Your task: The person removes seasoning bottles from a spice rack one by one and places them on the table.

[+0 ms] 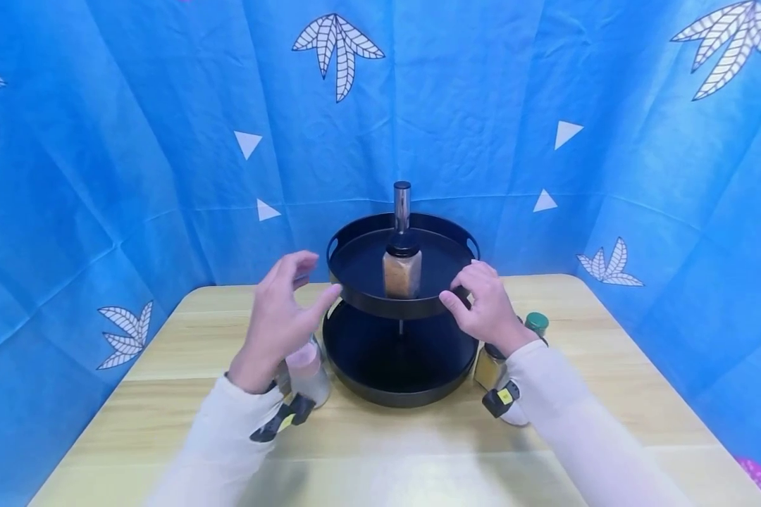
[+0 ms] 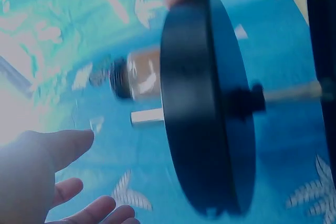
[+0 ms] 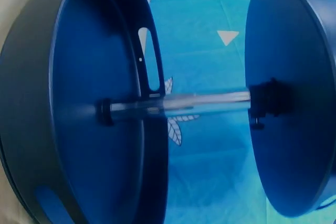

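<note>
A black two-tier round tray stand has an upper tray (image 1: 396, 308) and a lower tray (image 1: 401, 398) on a metal post (image 3: 205, 101). On the upper tray stands a spice jar (image 1: 401, 276) with a black lid and brown contents. My left hand (image 1: 282, 306) is left of the upper tray, apart from it, thumb and fingers spread around nothing. At the upper tray's right side is my right hand (image 1: 485, 304), fingers bent and thumb apart. In the left wrist view its fingers appear at the rim; whether they touch cannot be told. The right wrist view shows no hand.
Beside the stand's left, partly behind my wrist, is a pink-topped container (image 1: 309, 377). To the right are a jar with yellowish contents (image 1: 487, 370) and a green-capped bottle (image 1: 536, 323), partly hidden by my arm. A blue patterned curtain (image 1: 482, 105) surrounds the wooden table (image 1: 380, 458).
</note>
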`<action>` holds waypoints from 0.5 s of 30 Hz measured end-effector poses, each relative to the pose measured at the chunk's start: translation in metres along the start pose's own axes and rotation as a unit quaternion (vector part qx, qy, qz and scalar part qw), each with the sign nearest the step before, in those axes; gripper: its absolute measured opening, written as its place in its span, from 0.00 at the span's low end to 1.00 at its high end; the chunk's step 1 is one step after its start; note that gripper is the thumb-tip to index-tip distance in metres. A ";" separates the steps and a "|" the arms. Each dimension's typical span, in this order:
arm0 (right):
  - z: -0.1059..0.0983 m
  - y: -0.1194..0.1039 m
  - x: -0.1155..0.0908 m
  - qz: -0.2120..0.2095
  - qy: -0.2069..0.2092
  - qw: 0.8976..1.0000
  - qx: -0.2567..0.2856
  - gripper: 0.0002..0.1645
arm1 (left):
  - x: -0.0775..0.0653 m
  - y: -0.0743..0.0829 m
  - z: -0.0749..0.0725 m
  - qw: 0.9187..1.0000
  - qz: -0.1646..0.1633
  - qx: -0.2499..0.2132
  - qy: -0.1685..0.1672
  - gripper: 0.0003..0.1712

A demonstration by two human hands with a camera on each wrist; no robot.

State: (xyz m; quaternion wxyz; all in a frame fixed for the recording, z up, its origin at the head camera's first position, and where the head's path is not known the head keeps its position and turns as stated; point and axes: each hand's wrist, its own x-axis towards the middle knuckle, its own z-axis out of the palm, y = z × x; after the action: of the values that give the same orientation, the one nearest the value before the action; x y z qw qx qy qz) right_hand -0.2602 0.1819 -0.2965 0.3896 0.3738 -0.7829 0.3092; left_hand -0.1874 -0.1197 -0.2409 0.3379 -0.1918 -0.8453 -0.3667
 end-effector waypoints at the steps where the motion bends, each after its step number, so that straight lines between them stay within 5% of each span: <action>1: 0.002 -0.002 0.000 0.002 0.001 1.000 -0.006 0.20 | 0.003 0.004 0.004 1.000 0.008 0.002 -0.005 0.30; 6: 0.011 -0.015 0.001 -0.005 0.014 0.999 -0.042 0.35 | 0.018 0.017 0.023 0.999 0.012 0.008 -0.039 0.32; 15: 0.024 -0.036 0.004 -0.008 0.032 0.996 -0.081 0.38 | 0.036 0.020 0.048 0.997 -0.004 0.002 -0.082 0.39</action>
State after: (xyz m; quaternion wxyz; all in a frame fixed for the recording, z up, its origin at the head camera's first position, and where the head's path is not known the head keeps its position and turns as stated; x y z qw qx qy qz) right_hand -0.2412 0.1429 -0.2984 0.4457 0.3377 -0.7893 0.2534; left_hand -0.2221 -0.0674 -0.2293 0.2662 -0.2169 -0.8717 -0.3497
